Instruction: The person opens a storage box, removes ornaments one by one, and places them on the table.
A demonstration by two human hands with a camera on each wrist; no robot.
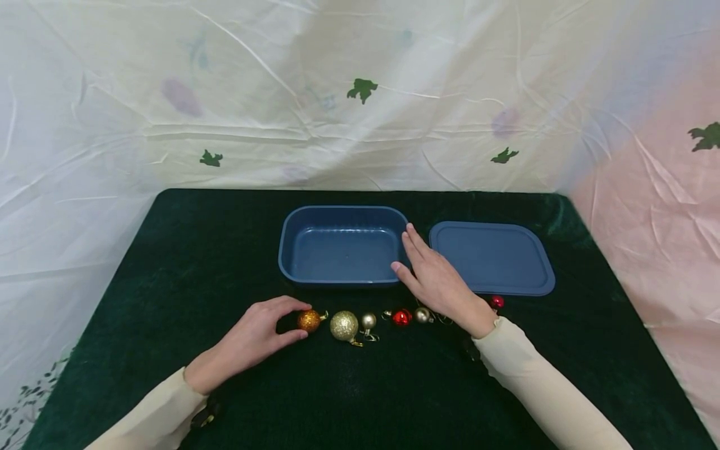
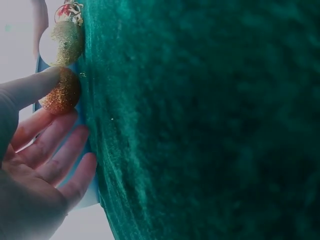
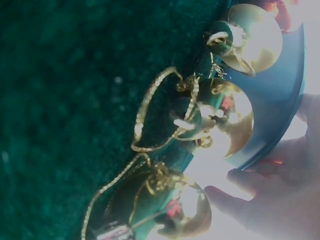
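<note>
Between thumb and fingers, my left hand (image 1: 253,331) pinches an orange glitter bauble (image 1: 309,320) at the left end of a row of Christmas baubles. In the left wrist view the thumb lies against the orange bauble (image 2: 61,92) and the other fingers are loosely spread. My right hand (image 1: 439,278) reaches over the row with fingers extended, its fingertips at the right rim of a blue box (image 1: 343,282). Next to the orange bauble sits a larger pale gold glitter bauble (image 1: 344,325). The right forearm hides part of the row.
A small champagne bauble (image 1: 368,320), a red bauble (image 1: 402,317) and a gold bauble (image 1: 422,314) continue the row, with another red bauble (image 1: 497,301) farther right. The blue lid (image 1: 495,256) lies right of the box on a dark green cloth (image 1: 214,250). Pale drapes hang behind.
</note>
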